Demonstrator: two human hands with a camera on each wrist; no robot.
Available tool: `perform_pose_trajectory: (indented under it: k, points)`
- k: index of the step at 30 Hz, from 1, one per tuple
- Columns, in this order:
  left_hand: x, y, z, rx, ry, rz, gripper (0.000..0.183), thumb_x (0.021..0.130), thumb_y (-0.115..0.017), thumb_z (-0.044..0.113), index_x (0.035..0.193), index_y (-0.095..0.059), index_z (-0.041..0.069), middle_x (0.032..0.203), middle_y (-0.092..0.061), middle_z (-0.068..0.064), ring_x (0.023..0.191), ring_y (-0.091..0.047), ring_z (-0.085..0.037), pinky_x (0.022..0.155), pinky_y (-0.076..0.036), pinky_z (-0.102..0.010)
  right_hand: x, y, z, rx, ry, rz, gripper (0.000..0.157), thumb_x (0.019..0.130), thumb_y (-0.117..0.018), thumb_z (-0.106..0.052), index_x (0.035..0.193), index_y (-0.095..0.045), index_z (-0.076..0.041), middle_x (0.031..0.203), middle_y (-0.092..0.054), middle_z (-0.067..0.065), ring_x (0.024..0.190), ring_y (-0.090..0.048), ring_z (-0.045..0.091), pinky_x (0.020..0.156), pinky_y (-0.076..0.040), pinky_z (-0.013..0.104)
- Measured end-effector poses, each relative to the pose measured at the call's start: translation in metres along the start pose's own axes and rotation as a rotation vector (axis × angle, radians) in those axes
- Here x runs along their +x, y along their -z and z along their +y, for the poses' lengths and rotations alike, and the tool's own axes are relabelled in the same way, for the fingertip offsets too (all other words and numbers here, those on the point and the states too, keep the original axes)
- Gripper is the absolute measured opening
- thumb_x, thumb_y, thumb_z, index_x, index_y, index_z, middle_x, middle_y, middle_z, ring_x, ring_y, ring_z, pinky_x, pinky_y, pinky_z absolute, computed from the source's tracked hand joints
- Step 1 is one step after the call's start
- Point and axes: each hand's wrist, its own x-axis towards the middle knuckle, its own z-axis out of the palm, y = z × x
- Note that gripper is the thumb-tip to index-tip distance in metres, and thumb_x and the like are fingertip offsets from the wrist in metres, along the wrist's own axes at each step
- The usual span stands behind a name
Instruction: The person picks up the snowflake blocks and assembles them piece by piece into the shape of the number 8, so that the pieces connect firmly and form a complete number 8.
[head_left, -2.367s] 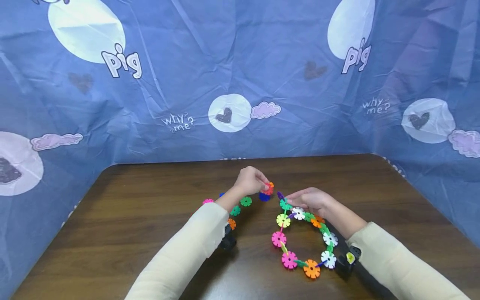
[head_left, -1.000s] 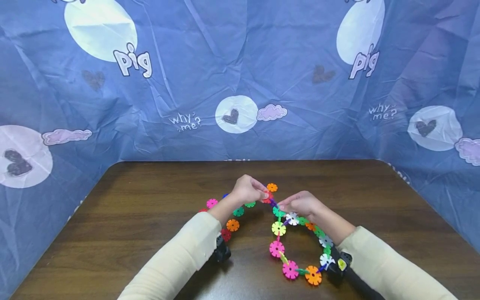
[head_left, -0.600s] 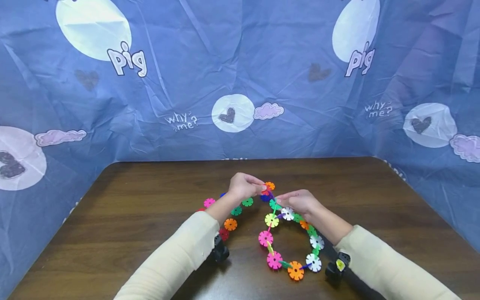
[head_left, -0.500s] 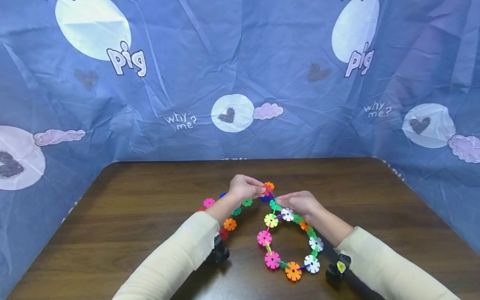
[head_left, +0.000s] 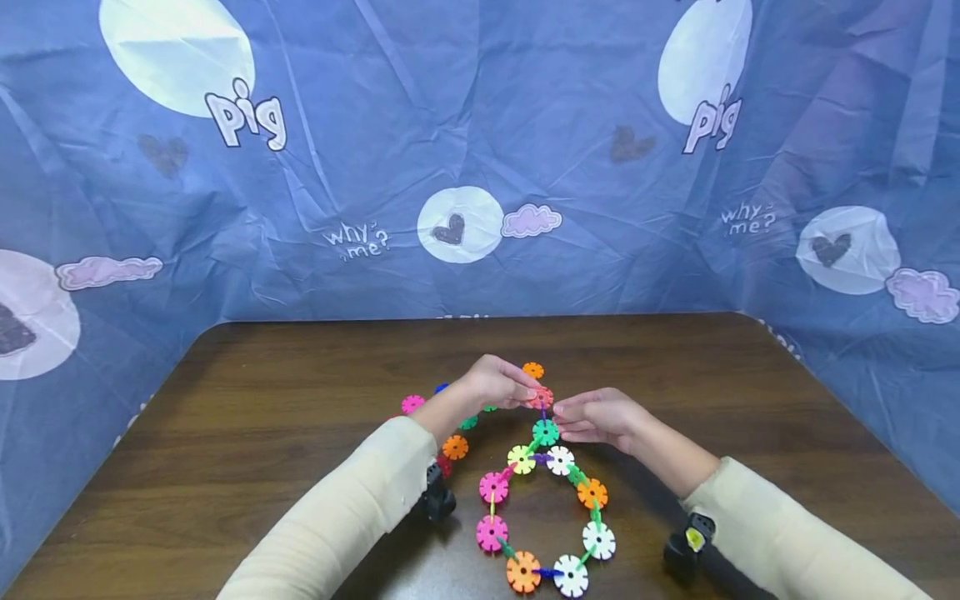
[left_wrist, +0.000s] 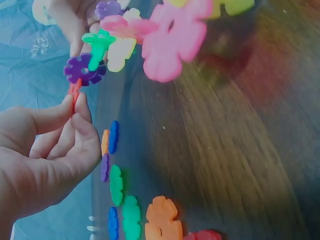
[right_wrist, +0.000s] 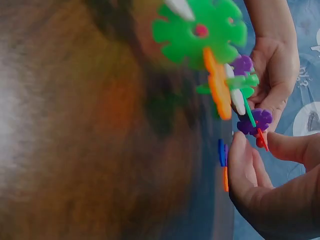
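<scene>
Between thumb and fingers, my left hand [head_left: 498, 383] pinches a red notched snowflake disc [head_left: 543, 398]. In the left wrist view a purple disc [left_wrist: 80, 67] is slotted onto that red one. Below it hangs a green disc [head_left: 545, 432], joined to a ring of linked discs that includes a yellow disc [head_left: 522, 459], a pink disc [head_left: 492, 533] and an orange disc [head_left: 522, 572]. My right hand [head_left: 607, 417] is just right of the green disc, its fingers parted. In the right wrist view its fingertips [right_wrist: 238, 142] stand close beside the purple disc.
Behind my left forearm lie loose discs, among them a pink disc [head_left: 412, 404], an orange disc [head_left: 455, 447] and a green disc [left_wrist: 116, 185]. Another orange disc [head_left: 533, 370] is farther back on the brown wooden table [head_left: 322, 358]. Blue printed cloth [head_left: 390, 150] hangs behind.
My right fingers, earlier gripping near the green disc, have parted from it. The linked ring has shifted left and nearer, hanging below the red disc that my left hand has lowered.
</scene>
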Motion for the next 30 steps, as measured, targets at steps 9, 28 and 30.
perform_pose_trajectory:
  k: [9, 28, 30]
  points:
    - [0.0006, -0.0024, 0.0014, 0.004, -0.031, -0.021, 0.016, 0.086, -0.069, 0.002, 0.1, -0.074, -0.002, 0.08, -0.074, -0.008, 0.062, -0.062, -0.008, 0.072, -0.058, -0.026, 0.0063, 0.0047, -0.0083, 0.046, 0.03, -0.012, 0.046, 0.094, -0.058, -0.008, 0.133, -0.045, 0.014, 0.08, -0.071, -0.002, 0.077, -0.069, 0.007, 0.087, -0.057, 0.03]
    - [0.0004, -0.005, -0.0013, -0.011, -0.017, -0.026, 0.016, 0.084, -0.071, 0.005, 0.098, -0.074, -0.001, 0.086, -0.075, -0.01, 0.064, -0.064, -0.008, 0.079, -0.059, -0.03, 0.0086, 0.0008, -0.0064, 0.068, 0.02, -0.012, 0.045, 0.094, -0.058, -0.006, 0.132, -0.046, 0.014, 0.078, -0.071, -0.002, 0.073, -0.068, 0.006, 0.077, -0.059, 0.025]
    - [0.0006, -0.0056, -0.0014, -0.02, -0.019, -0.025, 0.016, 0.084, -0.072, 0.005, 0.099, -0.074, -0.001, 0.084, -0.074, -0.008, 0.063, -0.063, -0.008, 0.078, -0.059, -0.029, 0.009, 0.0004, -0.007, 0.069, 0.018, -0.007, 0.044, 0.094, -0.058, -0.007, 0.132, -0.046, 0.014, 0.076, -0.071, -0.002, 0.071, -0.068, 0.006, 0.076, -0.059, 0.024]
